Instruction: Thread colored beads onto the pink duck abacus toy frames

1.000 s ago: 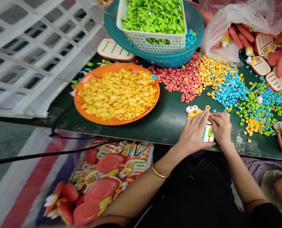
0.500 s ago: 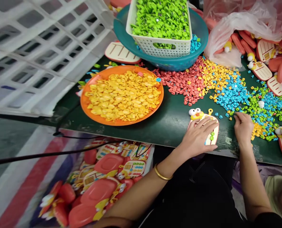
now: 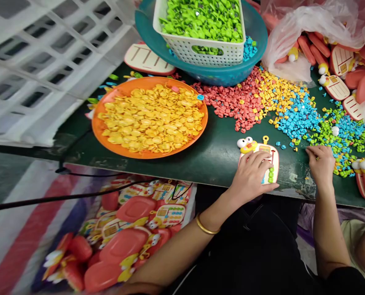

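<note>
My left hand lies over a cream, red-edged toy board at the table's front edge. Its fingers are apart and slightly bent across the board, the thumb stretched along the lower edge. Bulging white eyes, a yellow beak and a small yellow loop show at the board's top. Green pieces sit in a row on it beside a blue one; my hand hides the rest. To the right, my right hand is closed with fingertips together beside the loose coloured pieces. Anything in its pinch is hidden.
An orange plate heaped with yellow pieces is on the left. Behind it, a white basket of green pieces rests in a teal basin. More boards lie at right; finished-looking toys fill a sack below. A white crate leans left.
The view has shifted, moving the table things left. My left fingers have bent and drawn back, and more green pieces show on the board. My right hand has moved slightly right, farther from the board.
</note>
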The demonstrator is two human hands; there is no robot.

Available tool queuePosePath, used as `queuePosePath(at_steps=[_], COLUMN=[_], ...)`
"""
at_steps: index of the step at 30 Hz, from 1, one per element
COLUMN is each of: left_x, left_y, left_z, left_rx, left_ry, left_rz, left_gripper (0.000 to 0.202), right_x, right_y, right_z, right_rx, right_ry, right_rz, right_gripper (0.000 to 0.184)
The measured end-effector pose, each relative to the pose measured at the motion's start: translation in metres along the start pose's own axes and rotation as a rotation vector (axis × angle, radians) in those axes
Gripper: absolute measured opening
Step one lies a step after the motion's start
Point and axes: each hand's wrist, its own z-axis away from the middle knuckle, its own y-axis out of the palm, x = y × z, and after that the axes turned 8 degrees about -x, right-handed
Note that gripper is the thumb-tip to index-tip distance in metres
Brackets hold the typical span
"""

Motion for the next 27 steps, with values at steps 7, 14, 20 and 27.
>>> queuePosePath(at_steps=[7,14,20,27], left_x=[-0.001,0.003,0.003,0.002], left_y=[0.0,0.002,-0.001,-0.003], left_z=[0.001,0.001,0.001,-0.001], left_rx=[-0.005,-0.02,0.024,0.02], left_ry=[-0.024,-0.001,0.017,-0.008], left_rz=[0.01,0.014,0.038,0.056], left_gripper=[0.048,0.051,0.051,0.073], right_x=[0.005,-0.004,0.047,0.078], right_y=[0.001,0.002,0.003,0.023], right_z=[0.002,0.002,0.003,0.012], right_rx=[-0.166,0.053,0.092,0.208], right_ry=[0.047,-0.007,-0.005,-0.044], right_rz=[0.047,0.021,-0.337,-0.372], right_gripper=[0.025,0.021,0.023,0.021])
